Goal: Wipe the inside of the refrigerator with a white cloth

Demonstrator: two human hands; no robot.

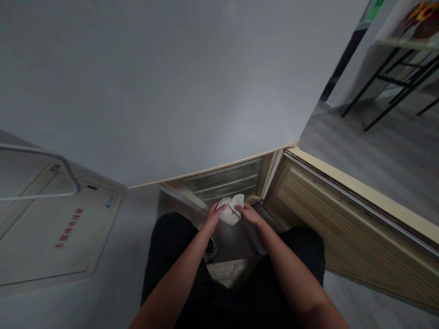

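Cloth (pixel 230 214), white and crumpled, hung between the two hands, above the floor (pixel 233 242) and on the near side of an open compartment (pixel 222 180). The step in hand looked to be folding or gathering it, though this view could not settle which. The left hand (pixel 213 216) gripped its left edge and the right hand (pixel 249 213) its right edge, each mostly closed with the thumb on top; the fingers underneath were largely hidden. A next move on it seemed to call for a steady hold on one side while the other was turned or regripped. Both forearms (pixel 190 262) reached in from the near side, slanting inward between spread knees (pixel 174 226). An open door (pixel 322 219) stood to the right, apart from the hands.
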